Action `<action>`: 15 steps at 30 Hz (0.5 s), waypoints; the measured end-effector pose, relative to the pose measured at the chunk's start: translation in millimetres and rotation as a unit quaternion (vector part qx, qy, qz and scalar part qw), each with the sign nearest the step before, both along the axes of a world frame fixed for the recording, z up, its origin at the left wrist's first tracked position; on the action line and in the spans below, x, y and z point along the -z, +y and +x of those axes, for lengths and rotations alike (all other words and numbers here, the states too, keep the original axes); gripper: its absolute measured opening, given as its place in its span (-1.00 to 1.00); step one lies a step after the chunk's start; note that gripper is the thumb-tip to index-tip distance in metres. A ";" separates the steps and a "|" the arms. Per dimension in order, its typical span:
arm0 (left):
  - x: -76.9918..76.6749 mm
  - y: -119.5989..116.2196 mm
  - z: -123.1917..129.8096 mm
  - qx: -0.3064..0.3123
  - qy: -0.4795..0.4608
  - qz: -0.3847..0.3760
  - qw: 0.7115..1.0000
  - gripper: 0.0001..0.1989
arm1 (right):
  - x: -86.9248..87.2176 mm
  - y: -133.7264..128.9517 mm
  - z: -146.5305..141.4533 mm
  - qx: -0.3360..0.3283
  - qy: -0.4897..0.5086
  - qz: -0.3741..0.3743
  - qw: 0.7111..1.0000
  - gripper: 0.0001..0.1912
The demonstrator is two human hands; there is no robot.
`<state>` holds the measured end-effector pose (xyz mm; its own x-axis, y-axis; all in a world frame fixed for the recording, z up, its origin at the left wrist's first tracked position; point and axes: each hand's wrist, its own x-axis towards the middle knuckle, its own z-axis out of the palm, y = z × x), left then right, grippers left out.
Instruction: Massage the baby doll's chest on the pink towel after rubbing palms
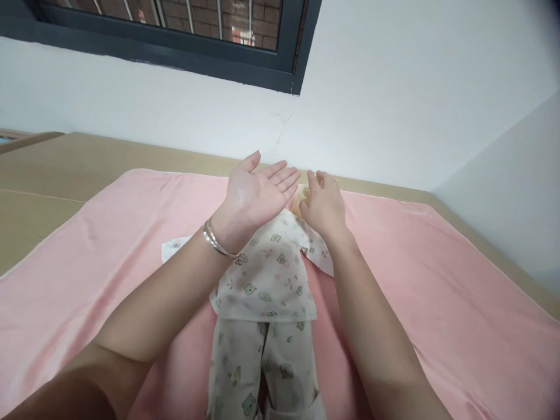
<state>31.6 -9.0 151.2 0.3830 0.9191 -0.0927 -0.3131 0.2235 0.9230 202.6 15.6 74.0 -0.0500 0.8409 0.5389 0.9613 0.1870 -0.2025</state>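
Note:
My left hand (259, 189) is palm up above the collar end of a small printed pajama top (266, 280). Its fingers are stretched out and nothing lies on the palm; two silver bangles (214, 240) circle the wrist. Just to the right, my right hand (326, 201) has its fingers bent and apart, with the back of the hand towards me. A yellowish thing with small shiny spots (301, 201) shows beside its thumb; its kind and any contact are unclear. Matching pajama trousers (238, 367) lie below the top, their waist under its hem.
A pink cloth (415, 280) with some creases is spread under the clothes. Beneath it is a tan surface (39, 175), its far edge against a white wall (371, 87). A dark-framed window (289, 64) with bars is set low in that wall.

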 end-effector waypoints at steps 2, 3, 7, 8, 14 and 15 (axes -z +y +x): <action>-2.3 -10.0 -11.1 -0.001 -0.015 -0.020 1.000 -0.30 | -2.7 0.6 -4.6 0.018 -0.003 -0.003 1.000 -0.33; -3.2 -13.8 -15.7 -0.001 -0.027 -0.033 0.999 -0.33 | -3.6 0.8 -6.5 0.025 -0.006 -0.004 1.000 -0.33; -6.2 -23.0 -28.0 0.006 -0.046 -0.073 0.996 -0.36 | -1.5 1.0 -10.2 0.037 -0.007 0.004 0.999 -0.32; -6.8 -24.3 -29.8 0.008 -0.047 -0.076 0.996 -0.36 | 0.3 0.9 -10.4 0.039 -0.005 0.008 0.999 -0.31; -9.7 -30.8 -35.4 0.002 -0.092 -0.107 0.990 -0.37 | 9.4 -0.2 -11.4 0.052 -0.002 0.019 0.998 -0.28; -10.1 -32.3 -36.0 0.002 -0.100 -0.115 0.988 -0.38 | 9.4 -0.6 -11.5 0.052 -0.001 0.019 0.998 -0.28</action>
